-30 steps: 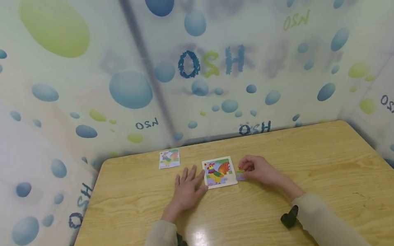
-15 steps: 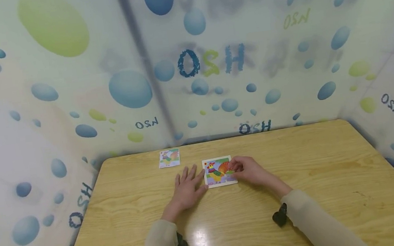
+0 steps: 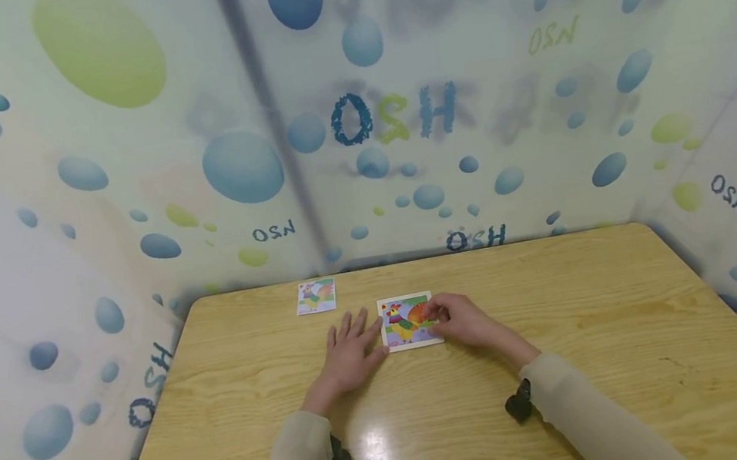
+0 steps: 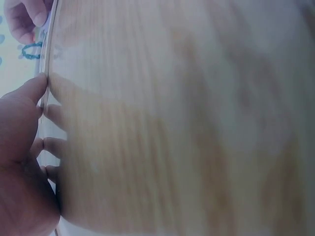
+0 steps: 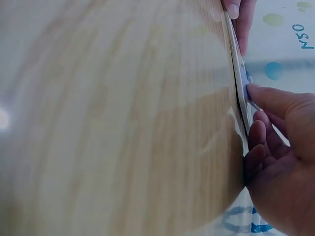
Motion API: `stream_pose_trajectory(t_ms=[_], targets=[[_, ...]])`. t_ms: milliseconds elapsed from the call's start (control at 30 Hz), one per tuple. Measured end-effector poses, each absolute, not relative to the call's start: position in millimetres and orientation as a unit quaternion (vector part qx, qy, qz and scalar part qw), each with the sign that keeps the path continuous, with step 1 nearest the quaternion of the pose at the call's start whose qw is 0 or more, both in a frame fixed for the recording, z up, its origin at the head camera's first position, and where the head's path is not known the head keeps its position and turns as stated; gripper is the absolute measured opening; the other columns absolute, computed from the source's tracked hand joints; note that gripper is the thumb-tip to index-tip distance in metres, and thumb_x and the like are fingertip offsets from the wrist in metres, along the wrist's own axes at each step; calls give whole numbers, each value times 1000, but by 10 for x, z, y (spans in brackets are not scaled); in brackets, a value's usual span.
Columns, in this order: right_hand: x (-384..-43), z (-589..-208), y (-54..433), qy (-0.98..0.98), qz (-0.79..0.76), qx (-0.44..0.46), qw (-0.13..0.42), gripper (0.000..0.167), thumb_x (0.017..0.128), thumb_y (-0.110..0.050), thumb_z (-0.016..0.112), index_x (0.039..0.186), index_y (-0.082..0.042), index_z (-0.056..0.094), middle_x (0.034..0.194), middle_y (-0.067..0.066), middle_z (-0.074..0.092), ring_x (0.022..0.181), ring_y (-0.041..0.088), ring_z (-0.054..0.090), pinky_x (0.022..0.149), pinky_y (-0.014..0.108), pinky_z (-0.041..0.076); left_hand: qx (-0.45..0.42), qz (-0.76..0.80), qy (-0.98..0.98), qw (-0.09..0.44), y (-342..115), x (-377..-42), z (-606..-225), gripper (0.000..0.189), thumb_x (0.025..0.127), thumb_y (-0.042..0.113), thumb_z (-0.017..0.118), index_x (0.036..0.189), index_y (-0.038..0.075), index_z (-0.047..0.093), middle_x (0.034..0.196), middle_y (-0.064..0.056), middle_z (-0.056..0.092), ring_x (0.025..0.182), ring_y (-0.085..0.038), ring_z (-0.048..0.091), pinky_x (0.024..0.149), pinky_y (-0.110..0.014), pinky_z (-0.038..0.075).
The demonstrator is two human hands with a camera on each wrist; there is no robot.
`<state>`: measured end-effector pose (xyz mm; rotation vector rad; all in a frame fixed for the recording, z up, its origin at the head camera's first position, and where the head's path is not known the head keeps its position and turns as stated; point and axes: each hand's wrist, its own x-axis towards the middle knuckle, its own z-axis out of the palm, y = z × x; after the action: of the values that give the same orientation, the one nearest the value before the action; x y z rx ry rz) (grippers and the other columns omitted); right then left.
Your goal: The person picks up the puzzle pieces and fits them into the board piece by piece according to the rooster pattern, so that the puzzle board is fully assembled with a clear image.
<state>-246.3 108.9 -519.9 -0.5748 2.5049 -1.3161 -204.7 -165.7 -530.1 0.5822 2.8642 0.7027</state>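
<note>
A square rooster jigsaw puzzle [image 3: 403, 325] in a pale frame lies flat on the wooden table. My left hand [image 3: 348, 355] rests beside it with fingers spread, thumb and index finger touching the frame's left edge. Over the lower right of the picture, my right hand [image 3: 462, 320] pinches a puzzle piece between thumb and curled fingers. From the right wrist view, the puzzle piece [image 5: 253, 102] appears as a thin tilted edge by the thumb, at the frame. My fingers hide most of it in the head view, so how far it is seated cannot be told.
A square card [image 3: 316, 297] with a paler rooster picture lies near the table's back edge, left of the puzzle. Printed fabric walls [image 3: 400, 202] enclose the wooden table [image 3: 436, 423] at the back and both sides.
My right hand has moved left with the puzzle piece, from beside the frame to over the puzzle's lower right part. The left hand has stayed in place.
</note>
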Motion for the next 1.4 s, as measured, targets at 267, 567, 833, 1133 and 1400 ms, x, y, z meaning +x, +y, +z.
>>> stream_pose_trajectory(t_ms=[267,567,833,1133,1400], targets=[[-2460,-5184,1064,865,-441,-200,128,16,92,-5,76,108,-4,72,93,3,58,80,19,50,73,34,45,197,240,949,63,-1677,-2041,-5302,61,106,42,52,158,12,40,168,-20,18,154,-47,5,118,-69,1],[-2482,-5248,1068,870,-426,-219,115,15,92,-8,76,107,-4,74,93,2,60,81,17,51,72,32,46,202,247,946,61,-1681,-2014,-5258,61,106,41,53,157,10,42,167,-23,21,153,-48,7,117,-70,1],[-2481,-5273,1097,875,-416,-229,97,13,90,-8,79,103,-3,77,88,0,60,77,14,52,68,29,46,205,246,946,54,-1673,-2038,-5316,61,106,42,53,158,11,41,167,-21,20,153,-48,7,117,-70,1],[-2463,-5267,1103,875,-416,-229,95,16,90,-8,78,105,-3,79,88,0,60,77,15,52,68,28,45,200,237,948,66,-1661,-2045,-5307,62,106,43,51,158,13,40,168,-20,19,154,-47,6,118,-68,-1],[-2446,-5280,1102,872,-420,-234,89,15,91,-8,78,105,-3,79,88,0,60,76,14,52,68,28,45,195,232,950,69,-1657,-2018,-5251,59,106,40,53,158,13,42,167,-21,21,153,-47,9,118,-69,2]])
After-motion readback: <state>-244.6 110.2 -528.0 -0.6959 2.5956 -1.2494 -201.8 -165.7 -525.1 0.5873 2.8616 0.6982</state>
